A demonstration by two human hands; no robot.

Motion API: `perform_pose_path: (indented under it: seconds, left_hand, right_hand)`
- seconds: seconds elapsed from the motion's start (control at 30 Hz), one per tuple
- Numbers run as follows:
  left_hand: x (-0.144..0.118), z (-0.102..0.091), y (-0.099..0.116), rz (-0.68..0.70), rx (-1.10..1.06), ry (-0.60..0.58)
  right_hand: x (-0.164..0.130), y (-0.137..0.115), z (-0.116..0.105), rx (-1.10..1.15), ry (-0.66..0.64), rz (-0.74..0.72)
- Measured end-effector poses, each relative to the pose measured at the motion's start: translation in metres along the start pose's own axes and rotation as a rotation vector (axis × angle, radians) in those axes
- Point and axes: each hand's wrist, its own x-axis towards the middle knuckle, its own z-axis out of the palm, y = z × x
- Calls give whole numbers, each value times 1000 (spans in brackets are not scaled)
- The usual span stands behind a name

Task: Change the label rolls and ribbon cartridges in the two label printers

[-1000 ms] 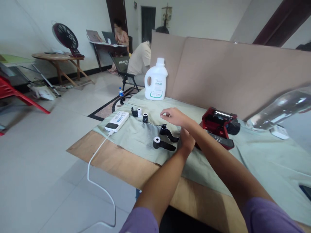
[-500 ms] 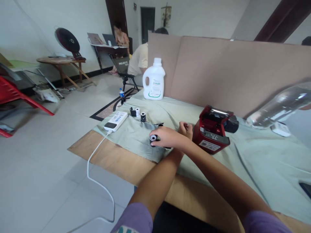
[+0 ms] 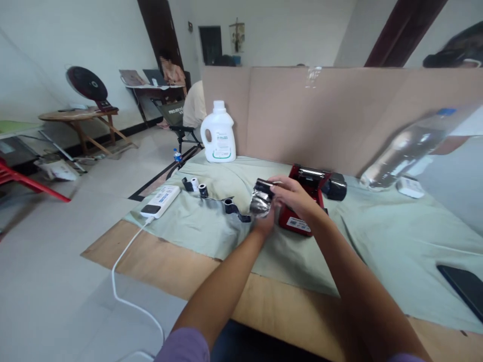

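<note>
Black film roll [image 3: 261,199], shiny and partly unwound, sits just right of the frame's centre, lifted off the cloth between both hands; half a second ago it lay on the cloth under the right hand alone.

Going by size: the cardboard screen [image 3: 339,115] fills the upper middle and right. Below it the pale green cloth [image 3: 377,241] covers the wooden table [image 3: 181,271] across the lower half. A blurred clear bottle [image 3: 407,148] slants through the upper right. The white detergent jug [image 3: 219,133] stands at upper centre-left, by the screen's left end. The red label printer [image 3: 302,196] sits at centre, just behind the hands.

The right hand [image 3: 296,193] has come up from the cloth and curls its fingers over the roll's top right. The left hand [image 3: 264,223], earlier beside the printer, now cups the roll from below; it seems to grip, though its fingers are mostly hidden.

Left of centre lie the white power bank [image 3: 160,199], a second black roll [image 3: 228,206] with a loose tail, and smaller rolls [image 3: 198,186]. A dark phone [image 3: 462,286] lies at the lower right edge.
</note>
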Motion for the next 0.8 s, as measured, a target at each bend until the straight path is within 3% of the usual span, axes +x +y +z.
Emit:
perform_pose_path:
  seconds: [0.1,0.17,0.33,0.47,0.53,0.63,0.8]
  left_hand:
    - [-4,-9,7,106,48,56]
    - [-2,-13,17,238,144,22]
    - [25,-9,49,529,486,-410]
    - [53,9,74,569,727,-753]
    - [61,18,83,593,850,-862]
    - [66,29,89,615,986,-943]
    - [66,35,85,552,1011,-994]
  right_hand:
    - [-1,-4,-44,-204,129,-25]
    - [-1,-3,-71,-348,150,2]
    - [-3,7,-115,-650,101,102]
    - [-8,16,-123,-810,68,180]
    - [-9,19,-121,-869,30,236]
    - [-9,26,-114,-980,-33,267]
    - [-9,28,-104,-1106,-113,311]
